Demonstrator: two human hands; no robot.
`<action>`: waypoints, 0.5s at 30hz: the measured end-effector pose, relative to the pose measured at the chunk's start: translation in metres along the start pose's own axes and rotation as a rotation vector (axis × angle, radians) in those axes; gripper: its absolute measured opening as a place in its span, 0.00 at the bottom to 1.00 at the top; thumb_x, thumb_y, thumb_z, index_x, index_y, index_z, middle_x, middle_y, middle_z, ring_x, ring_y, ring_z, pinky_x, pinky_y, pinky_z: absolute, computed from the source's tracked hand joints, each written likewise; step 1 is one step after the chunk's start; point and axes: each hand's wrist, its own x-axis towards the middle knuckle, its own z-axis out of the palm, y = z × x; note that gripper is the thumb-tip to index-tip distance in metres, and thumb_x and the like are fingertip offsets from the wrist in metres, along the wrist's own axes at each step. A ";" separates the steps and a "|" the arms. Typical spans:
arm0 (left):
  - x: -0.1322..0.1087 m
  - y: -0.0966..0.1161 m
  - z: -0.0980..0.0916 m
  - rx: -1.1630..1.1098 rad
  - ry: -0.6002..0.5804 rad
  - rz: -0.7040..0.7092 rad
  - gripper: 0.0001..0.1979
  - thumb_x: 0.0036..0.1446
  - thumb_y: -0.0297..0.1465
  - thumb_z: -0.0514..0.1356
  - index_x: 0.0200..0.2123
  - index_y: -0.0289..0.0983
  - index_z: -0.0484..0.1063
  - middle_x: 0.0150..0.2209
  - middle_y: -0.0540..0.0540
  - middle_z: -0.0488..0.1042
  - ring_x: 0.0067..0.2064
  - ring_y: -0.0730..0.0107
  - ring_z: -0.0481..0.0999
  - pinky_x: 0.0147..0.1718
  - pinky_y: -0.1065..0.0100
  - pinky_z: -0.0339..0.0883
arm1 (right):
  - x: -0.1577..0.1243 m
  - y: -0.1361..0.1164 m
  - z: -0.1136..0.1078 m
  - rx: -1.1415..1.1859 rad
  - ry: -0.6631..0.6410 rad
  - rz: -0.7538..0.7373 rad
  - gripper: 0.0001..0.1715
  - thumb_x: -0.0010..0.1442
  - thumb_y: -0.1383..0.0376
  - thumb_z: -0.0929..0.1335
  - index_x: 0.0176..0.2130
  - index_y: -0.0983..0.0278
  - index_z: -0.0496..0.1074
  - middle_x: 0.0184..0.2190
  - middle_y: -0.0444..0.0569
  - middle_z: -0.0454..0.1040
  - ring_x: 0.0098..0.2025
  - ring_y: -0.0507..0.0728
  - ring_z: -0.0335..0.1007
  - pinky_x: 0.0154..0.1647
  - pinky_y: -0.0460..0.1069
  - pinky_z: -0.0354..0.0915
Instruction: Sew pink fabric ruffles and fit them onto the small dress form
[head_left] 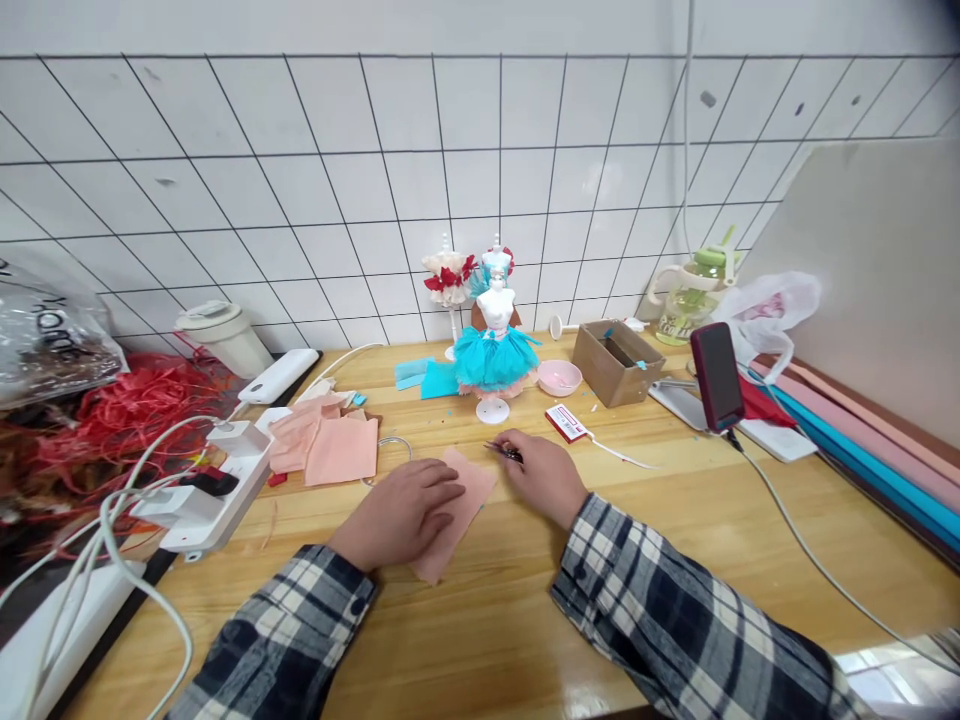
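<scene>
My left hand [401, 510] lies flat, fingers stretched, on a pink piece of fabric [459, 515] on the wooden table [675, 540]. My right hand [544, 475] is closed around a thin dark tool [504, 452], its tip pointing left just above the fabric's far edge. Straight behind the hands stands a small white mannequin with a teal tutu dress [495, 350] on a round base. Two more little dressed mannequins [452, 280] stand behind it by the tiled wall.
Pink fabric pieces [326, 440] and a white power strip [217, 480] with cables lie left, beside red strands [142, 410]. A pink bowl [559, 377], cardboard box [619, 362], red-white small box [567, 422], propped phone [717, 376] and coloured sheets [862, 450] sit right.
</scene>
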 end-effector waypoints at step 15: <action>0.035 -0.009 0.039 -0.048 0.210 -0.278 0.22 0.58 0.42 0.59 0.54 0.40 0.71 0.53 0.39 0.71 0.54 0.52 0.68 0.54 0.50 0.60 | -0.004 0.003 -0.008 0.023 -0.237 -0.485 0.16 0.51 0.60 0.74 0.42 0.59 0.77 0.43 0.48 0.74 0.48 0.60 0.66 0.50 0.54 0.59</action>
